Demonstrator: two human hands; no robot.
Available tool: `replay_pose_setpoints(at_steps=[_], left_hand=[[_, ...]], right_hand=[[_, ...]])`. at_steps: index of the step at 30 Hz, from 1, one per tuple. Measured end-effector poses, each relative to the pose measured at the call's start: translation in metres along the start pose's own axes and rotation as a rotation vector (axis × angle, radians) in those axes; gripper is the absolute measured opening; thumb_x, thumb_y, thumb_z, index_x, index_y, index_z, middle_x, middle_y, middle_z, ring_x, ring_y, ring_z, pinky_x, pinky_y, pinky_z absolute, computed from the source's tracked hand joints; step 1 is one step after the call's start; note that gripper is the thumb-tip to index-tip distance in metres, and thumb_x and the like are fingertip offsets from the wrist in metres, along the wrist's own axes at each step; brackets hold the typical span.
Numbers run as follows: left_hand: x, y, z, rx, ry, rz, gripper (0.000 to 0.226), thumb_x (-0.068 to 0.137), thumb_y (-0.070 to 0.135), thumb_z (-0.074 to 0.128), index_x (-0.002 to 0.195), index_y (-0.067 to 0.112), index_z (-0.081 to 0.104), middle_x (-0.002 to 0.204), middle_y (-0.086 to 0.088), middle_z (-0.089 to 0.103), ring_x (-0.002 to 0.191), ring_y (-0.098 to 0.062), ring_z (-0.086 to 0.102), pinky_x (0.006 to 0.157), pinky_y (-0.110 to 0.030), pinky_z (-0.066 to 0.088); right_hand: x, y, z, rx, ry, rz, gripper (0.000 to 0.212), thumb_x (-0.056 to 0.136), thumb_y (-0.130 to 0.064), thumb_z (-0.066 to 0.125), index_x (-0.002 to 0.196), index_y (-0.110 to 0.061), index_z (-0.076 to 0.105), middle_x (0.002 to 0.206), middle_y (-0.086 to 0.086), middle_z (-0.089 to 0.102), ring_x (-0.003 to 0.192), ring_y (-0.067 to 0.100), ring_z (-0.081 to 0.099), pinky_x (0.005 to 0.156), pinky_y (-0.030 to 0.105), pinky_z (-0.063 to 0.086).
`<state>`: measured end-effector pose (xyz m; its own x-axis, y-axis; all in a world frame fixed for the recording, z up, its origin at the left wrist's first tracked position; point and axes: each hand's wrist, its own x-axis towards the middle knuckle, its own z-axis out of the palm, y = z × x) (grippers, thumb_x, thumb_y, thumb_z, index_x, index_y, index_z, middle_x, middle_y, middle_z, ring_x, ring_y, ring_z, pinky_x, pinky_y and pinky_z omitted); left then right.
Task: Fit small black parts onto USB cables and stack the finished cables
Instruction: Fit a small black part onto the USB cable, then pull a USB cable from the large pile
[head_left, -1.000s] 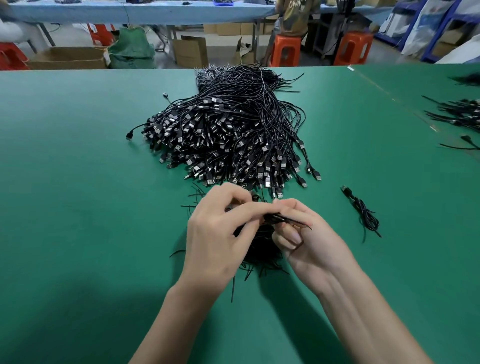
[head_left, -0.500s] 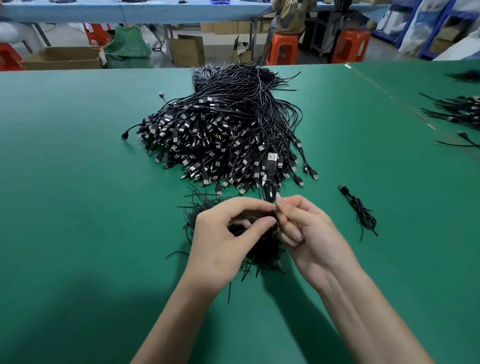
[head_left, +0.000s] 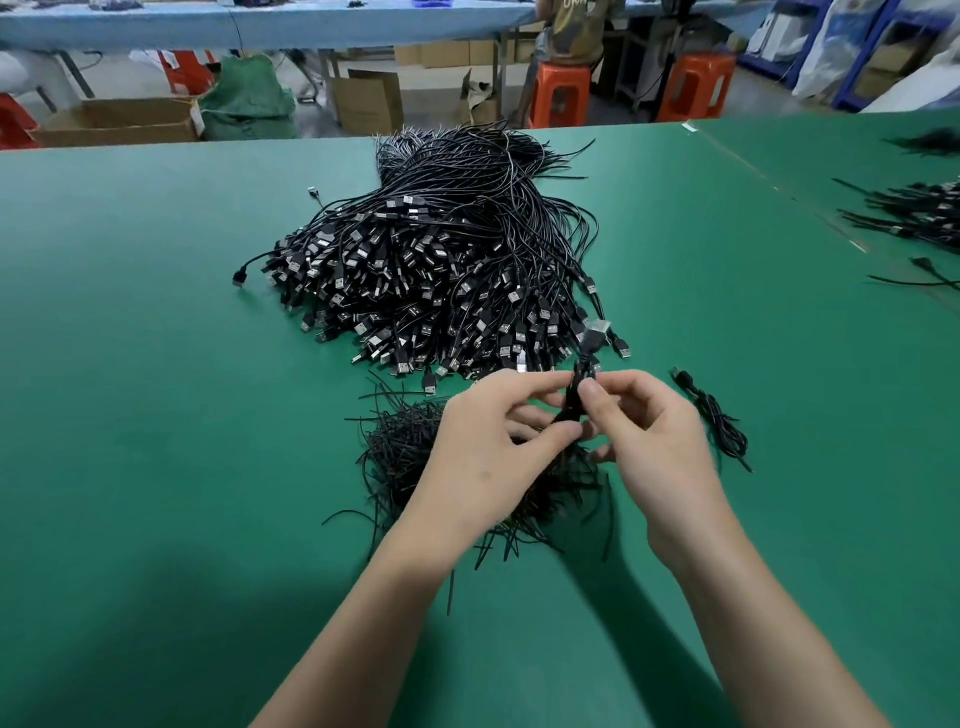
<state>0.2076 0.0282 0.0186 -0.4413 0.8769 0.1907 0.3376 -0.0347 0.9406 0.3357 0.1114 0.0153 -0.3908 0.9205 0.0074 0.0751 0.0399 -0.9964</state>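
Note:
A big heap of black USB cables (head_left: 441, 270) lies on the green table (head_left: 130, 415), plugs facing me. In front of it sits a pile of thin black ties (head_left: 405, 457), partly hidden under my hands. My left hand (head_left: 488, 452) and my right hand (head_left: 649, 441) meet above that pile. Both pinch one USB cable (head_left: 579, 384) that stands upright, its silver plug at the top, blurred. My left finger and thumb hold its lower part; my right fingers hold it just below the plug.
One bundled cable (head_left: 717, 421) lies alone to the right of my hands. More black cables (head_left: 919, 218) lie at the far right edge. Behind the table are cardboard boxes (head_left: 114, 122), orange stools (head_left: 563, 93) and a seated person (head_left: 571, 31).
The cable held between my hands has swung from lying sideways to standing upright with its plug up. Both hands have shifted slightly to the right above the tie pile.

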Motion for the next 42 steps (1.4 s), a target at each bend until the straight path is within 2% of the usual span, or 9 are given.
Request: replay_pose_setpoints(at_steps=[6, 9, 11, 16, 20, 23, 33, 38, 42], left_hand=[[0.066, -0.009, -0.016, 0.422, 0.103, 0.059, 0.026, 0.096, 0.023, 0.068, 0.122, 0.028, 0.074, 0.108, 0.017, 0.071, 0.087, 0.005, 0.063, 0.077, -0.006, 0.047], [0.107, -0.022, -0.023, 0.655, 0.136, 0.055, 0.040, 0.100, 0.027, 0.063, 0.139, 0.019, 0.064, 0.135, -0.001, 0.064, 0.114, -0.014, 0.060, 0.099, -0.024, 0.044], [0.129, -0.031, -0.025, 0.798, 0.084, 0.008, 0.050, 0.103, 0.031, 0.059, 0.150, 0.016, 0.053, 0.153, -0.007, 0.049, 0.138, -0.028, 0.044, 0.113, -0.038, 0.037], [0.168, -0.044, -0.022, 1.056, -0.064, -0.054, 0.053, 0.107, 0.040, 0.048, 0.154, 0.016, 0.045, 0.168, -0.011, 0.026, 0.151, -0.038, 0.021, 0.118, -0.055, 0.030], [0.187, -0.047, -0.017, 1.150, -0.138, -0.081, 0.046, 0.109, 0.037, 0.046, 0.142, 0.008, 0.057, 0.159, -0.009, 0.040, 0.144, -0.036, 0.035, 0.113, -0.054, 0.034], [0.198, -0.049, -0.018, 1.116, -0.063, -0.057, 0.038, 0.109, 0.027, 0.047, 0.135, 0.003, 0.062, 0.146, -0.015, 0.051, 0.132, -0.037, 0.050, 0.108, -0.050, 0.043], [0.212, -0.045, -0.018, 1.061, 0.096, -0.134, 0.020, 0.102, 0.020, 0.064, 0.116, 0.013, 0.075, 0.119, -0.011, 0.072, 0.111, -0.035, 0.066, 0.083, -0.040, 0.051], [0.212, -0.053, -0.025, 0.794, 0.202, -0.147, 0.020, 0.100, 0.014, 0.066, 0.113, 0.022, 0.078, 0.120, -0.006, 0.073, 0.116, -0.028, 0.065, 0.096, -0.039, 0.052], [0.201, -0.049, -0.038, 0.362, 0.165, -0.292, 0.019, 0.098, 0.009, 0.068, 0.112, 0.017, 0.078, 0.116, -0.006, 0.075, 0.112, -0.021, 0.067, 0.105, -0.037, 0.052]], right_hand=[[0.041, 0.022, -0.043, -0.664, 0.199, -0.091, 0.012, 0.090, -0.034, 0.073, 0.086, -0.023, 0.071, 0.072, -0.011, 0.070, 0.073, 0.011, 0.066, 0.066, 0.028, 0.047], [0.054, 0.030, -0.064, -0.892, 0.270, -0.072, 0.012, 0.093, -0.032, 0.071, 0.095, -0.019, 0.070, 0.085, -0.002, 0.073, 0.085, 0.027, 0.067, 0.071, 0.035, 0.050], [0.060, 0.033, -0.075, -1.045, 0.298, -0.018, 0.016, 0.094, -0.030, 0.069, 0.104, -0.017, 0.068, 0.100, 0.006, 0.072, 0.096, 0.033, 0.064, 0.071, 0.036, 0.046], [0.049, 0.035, -0.070, -1.257, 0.148, -0.063, 0.045, 0.094, -0.032, 0.068, 0.133, -0.010, 0.058, 0.137, 0.014, 0.048, 0.130, 0.033, 0.042, 0.103, 0.048, 0.039], [0.035, 0.046, -0.055, -1.315, -0.101, -0.020, 0.044, 0.104, -0.042, 0.049, 0.135, -0.012, 0.057, 0.150, 0.006, 0.044, 0.148, 0.025, 0.028, 0.121, 0.045, 0.025], [0.037, 0.051, -0.061, -1.332, -0.096, 0.043, 0.050, 0.105, -0.047, 0.043, 0.135, -0.009, 0.057, 0.152, 0.005, 0.045, 0.155, 0.023, 0.018, 0.123, 0.042, 0.020], [0.025, 0.040, -0.045, -1.204, -0.121, -0.043, 0.052, 0.103, -0.049, 0.048, 0.141, -0.014, 0.052, 0.145, 0.002, 0.049, 0.147, 0.022, 0.031, 0.122, 0.042, 0.025], [0.024, 0.028, -0.037, -1.056, -0.077, -0.151, 0.044, 0.101, -0.048, 0.051, 0.133, -0.019, 0.058, 0.134, -0.006, 0.054, 0.133, 0.014, 0.046, 0.109, 0.034, 0.037], [0.025, 0.019, -0.027, -0.824, -0.094, -0.177, 0.032, 0.103, -0.044, 0.051, 0.126, -0.025, 0.062, 0.125, -0.015, 0.056, 0.118, 0.002, 0.051, 0.095, 0.024, 0.038]])
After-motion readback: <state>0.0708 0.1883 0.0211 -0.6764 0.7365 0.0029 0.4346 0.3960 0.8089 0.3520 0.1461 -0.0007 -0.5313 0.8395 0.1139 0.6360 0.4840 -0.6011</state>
